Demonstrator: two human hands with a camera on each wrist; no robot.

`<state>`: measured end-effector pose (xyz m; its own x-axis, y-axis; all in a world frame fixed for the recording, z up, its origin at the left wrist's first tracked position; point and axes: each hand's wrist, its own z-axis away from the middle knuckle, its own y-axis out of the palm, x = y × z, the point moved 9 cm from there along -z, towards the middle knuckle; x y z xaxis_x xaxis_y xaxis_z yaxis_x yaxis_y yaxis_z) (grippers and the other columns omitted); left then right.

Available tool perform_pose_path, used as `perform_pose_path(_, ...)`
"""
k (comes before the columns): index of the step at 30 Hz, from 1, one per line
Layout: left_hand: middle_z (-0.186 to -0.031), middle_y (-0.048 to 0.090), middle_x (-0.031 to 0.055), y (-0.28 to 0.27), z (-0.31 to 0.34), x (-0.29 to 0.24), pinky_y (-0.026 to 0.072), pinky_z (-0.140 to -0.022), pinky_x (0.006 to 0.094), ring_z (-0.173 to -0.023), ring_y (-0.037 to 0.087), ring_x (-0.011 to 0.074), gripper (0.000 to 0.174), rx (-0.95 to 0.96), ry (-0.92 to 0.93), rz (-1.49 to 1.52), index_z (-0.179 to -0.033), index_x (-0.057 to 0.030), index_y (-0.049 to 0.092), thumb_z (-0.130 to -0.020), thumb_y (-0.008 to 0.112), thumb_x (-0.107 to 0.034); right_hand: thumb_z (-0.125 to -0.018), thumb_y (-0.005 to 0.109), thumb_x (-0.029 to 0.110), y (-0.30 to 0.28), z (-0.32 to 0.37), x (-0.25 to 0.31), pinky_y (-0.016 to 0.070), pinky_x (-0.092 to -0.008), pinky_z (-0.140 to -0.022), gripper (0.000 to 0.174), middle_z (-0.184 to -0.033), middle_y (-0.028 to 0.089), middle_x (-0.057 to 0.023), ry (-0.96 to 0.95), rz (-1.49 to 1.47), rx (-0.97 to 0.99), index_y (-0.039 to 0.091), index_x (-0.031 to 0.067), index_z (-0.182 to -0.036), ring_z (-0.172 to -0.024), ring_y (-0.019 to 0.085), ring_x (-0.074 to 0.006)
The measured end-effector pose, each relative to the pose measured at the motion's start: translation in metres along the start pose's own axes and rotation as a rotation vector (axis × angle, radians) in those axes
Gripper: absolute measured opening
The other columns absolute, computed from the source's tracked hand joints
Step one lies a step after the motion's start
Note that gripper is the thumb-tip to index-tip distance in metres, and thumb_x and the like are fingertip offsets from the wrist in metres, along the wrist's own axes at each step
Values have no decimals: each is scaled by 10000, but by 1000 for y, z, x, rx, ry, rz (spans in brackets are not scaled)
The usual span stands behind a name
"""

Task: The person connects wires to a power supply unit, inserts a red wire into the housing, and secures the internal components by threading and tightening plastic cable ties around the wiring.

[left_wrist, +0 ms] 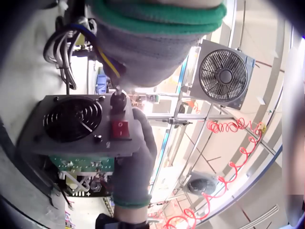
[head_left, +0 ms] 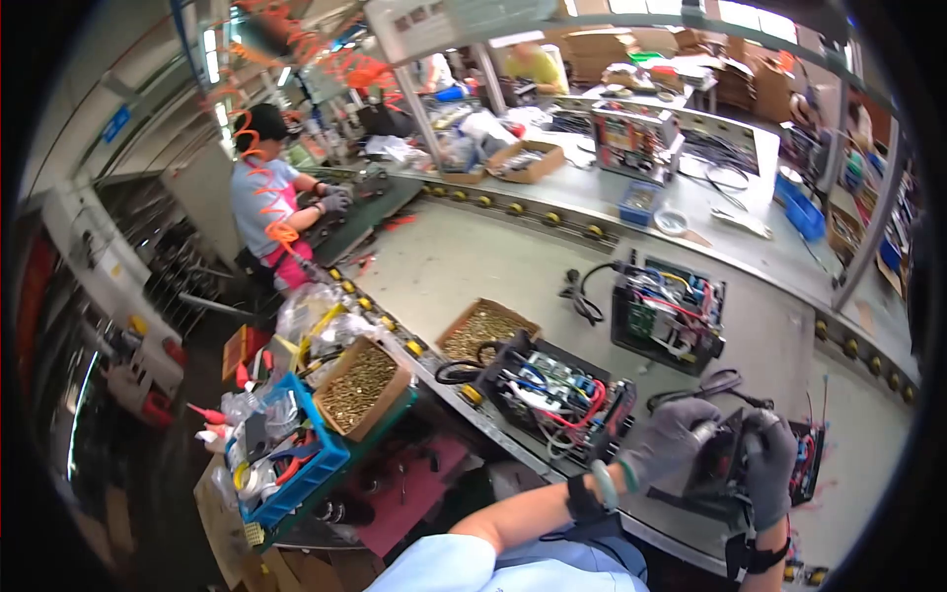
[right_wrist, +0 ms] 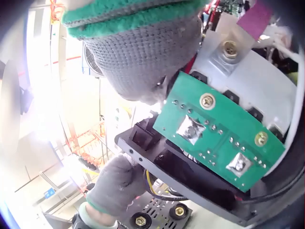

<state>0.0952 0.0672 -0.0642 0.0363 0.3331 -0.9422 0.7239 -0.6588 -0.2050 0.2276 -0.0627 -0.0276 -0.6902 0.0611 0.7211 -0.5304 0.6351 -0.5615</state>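
Both hands wear grey knit gloves and work at a black end panel [left_wrist: 78, 126] with a round fan grille [left_wrist: 74, 119] and a red rocker switch [left_wrist: 120, 129]. My left hand [head_left: 666, 444] pinches wires [left_wrist: 107, 59], one yellow-striped, close by a black round fitting [left_wrist: 118, 101] on the panel; its fingertips are partly hidden. Across the panel my right hand [head_left: 769, 469] grips the edge, its fingers [left_wrist: 145, 131] behind the switch side. Inside the housing, a green circuit board [right_wrist: 219, 131] with brass-coloured screws stands beside the right hand [right_wrist: 143, 57].
Two open electronics units [head_left: 557, 395] [head_left: 671, 311] with loose cords lie on the bench. Boxes of brass-coloured screws [head_left: 488, 331] [head_left: 363, 390] stand left, near a blue tool bin [head_left: 291, 454]. Another person [head_left: 271, 192] works farther along the line.
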Motion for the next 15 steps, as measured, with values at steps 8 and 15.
perform_pose_path(8,-1097,698,115,4,13,24,522,-917,295,-1032,656,171,237,-60,-162,190,-1119,34,671,-910,676,-77,-708,637,-32,9,-10,5,482,-257,-603,288,-723,634,-64,49,11,105,654,-17,-995,-615,576,-110)
perform_pose_path(15,-1001,708,140,14,3,9,537,-827,329,-915,688,236,198,-157,3,-28,-1085,-14,683,-897,688,-77,-706,627,-54,14,-9,-2,517,-267,-618,441,-860,721,-125,44,-33,130,650,-43,-1146,-646,656,-159)
